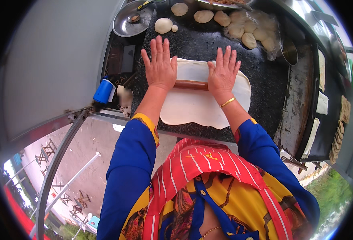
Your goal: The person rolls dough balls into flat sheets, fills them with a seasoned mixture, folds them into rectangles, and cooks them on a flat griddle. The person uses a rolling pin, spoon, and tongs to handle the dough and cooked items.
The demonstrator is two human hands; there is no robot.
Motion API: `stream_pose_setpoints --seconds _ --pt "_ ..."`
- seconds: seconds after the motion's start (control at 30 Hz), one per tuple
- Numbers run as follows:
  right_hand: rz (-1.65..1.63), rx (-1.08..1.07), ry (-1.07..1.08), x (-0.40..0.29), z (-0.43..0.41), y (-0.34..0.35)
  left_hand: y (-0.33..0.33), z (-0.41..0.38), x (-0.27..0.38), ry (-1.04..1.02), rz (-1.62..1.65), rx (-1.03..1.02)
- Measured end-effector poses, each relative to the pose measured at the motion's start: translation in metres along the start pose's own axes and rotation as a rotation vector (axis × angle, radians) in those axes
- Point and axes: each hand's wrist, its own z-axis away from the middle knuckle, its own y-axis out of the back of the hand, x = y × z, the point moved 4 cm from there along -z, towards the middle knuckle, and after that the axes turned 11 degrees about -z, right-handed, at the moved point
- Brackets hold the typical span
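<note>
A wide sheet of rolled dough lies on a black speckled stone worktop. Across it rests a brown wooden rolling pin. My left hand lies flat over the pin's left end, fingers spread and pointing away from me. Flat over the right end is my right hand, its fingers also extended; a gold bangle circles that wrist. Both palms hide the pin's ends. Beyond my left hand sit a round dough ball and a tiny dough piece.
More dough balls sit at the back, several under clear plastic. A steel bowl stands at the back left, a blue container at the left. On the right, a black griddle bears flat dough pieces and browned flatbreads.
</note>
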Motion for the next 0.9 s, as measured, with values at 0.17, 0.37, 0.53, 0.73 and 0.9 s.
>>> stream_pose_setpoints --seconds 0.17,0.37,0.53,0.73,0.9 --pt "0.019 -0.077 -0.036 -0.002 -0.009 -0.011 -0.015 -0.016 -0.001 -0.082 0.083 0.005" --pt "-0.104 -0.327 0.037 -0.037 0.066 0.007 0.012 0.049 -0.012 -0.246 0.031 -0.282" --pt "-0.157 -0.404 0.070 -0.068 0.120 0.018 0.032 0.114 -0.035 -0.283 -0.017 -0.331" --pt "-0.133 -0.309 0.205 -0.084 0.163 0.021 0.049 0.170 -0.055 -0.264 0.268 -0.264" --pt "-0.188 -0.287 0.296 -0.089 0.185 0.039 0.053 0.196 -0.071 -0.326 0.459 -0.239"
